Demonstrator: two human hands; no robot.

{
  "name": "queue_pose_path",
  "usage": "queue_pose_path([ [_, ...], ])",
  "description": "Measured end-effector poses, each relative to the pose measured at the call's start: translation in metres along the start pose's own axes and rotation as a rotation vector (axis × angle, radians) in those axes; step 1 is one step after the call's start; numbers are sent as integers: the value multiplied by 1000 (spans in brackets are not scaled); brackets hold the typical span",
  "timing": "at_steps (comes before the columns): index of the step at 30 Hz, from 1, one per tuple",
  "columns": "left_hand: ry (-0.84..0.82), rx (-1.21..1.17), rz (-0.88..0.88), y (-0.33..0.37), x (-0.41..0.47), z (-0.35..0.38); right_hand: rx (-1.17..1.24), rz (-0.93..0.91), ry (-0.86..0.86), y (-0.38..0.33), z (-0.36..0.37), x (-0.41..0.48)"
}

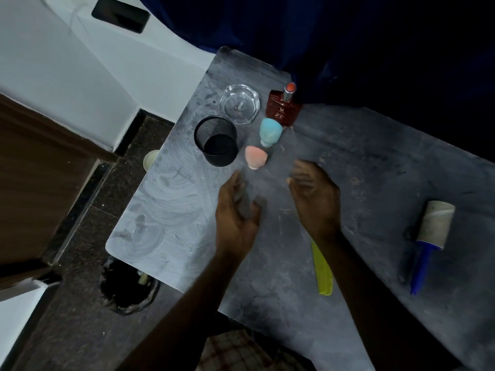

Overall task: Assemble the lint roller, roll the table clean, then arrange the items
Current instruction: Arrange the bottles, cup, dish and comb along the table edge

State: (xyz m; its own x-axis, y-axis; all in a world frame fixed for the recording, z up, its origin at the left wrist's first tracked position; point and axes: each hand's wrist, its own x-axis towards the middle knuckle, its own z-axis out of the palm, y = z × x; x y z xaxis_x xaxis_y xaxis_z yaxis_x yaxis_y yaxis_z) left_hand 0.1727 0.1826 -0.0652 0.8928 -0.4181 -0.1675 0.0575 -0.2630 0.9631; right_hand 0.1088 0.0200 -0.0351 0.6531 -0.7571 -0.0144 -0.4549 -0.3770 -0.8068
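The assembled lint roller (431,234), a dirty white roll on a blue handle, lies at the right of the grey table (375,162). A yellow-green comb (322,269) lies near the front, partly under my right forearm. My left hand (235,210) and my right hand (314,196) hover over the table's middle, fingers apart and blurred, holding nothing. Just beyond them stand a pink sponge (255,157), a blue sponge (270,132), a black mesh cup (217,140), a glass ashtray (240,103) and a red perfume bottle (282,108).
A dark blue curtain (348,36) hangs along the table's far edge. A white wall and a dark phone (120,13) are at the upper left. On the floor to the left sit a brown cabinet (40,183) and a dark bin (128,287).
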Motion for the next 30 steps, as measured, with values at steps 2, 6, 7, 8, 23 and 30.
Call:
queue_pose_path([
  [2, -46, -51, -109, -1, -14, -2, -16, 57, 40, 14, -19, -19],
  [6, -290, 110, -138, -1, -30, 13, -223, 124, 67, 37, -51, -56],
  [7, -353, 99, -183, 2, -32, 20, -298, 151, 51, 42, -56, -63],
  [8, -404, 107, -212, 4, -34, 27, -368, 183, 31, 46, -60, -69],
  [23, -393, 21, -501, 19, -52, 74, -374, 625, -167, 57, -50, -81],
  [30, -338, -34, -474, 26, -32, 68, 163, 606, 42, 43, -42, -71],
])
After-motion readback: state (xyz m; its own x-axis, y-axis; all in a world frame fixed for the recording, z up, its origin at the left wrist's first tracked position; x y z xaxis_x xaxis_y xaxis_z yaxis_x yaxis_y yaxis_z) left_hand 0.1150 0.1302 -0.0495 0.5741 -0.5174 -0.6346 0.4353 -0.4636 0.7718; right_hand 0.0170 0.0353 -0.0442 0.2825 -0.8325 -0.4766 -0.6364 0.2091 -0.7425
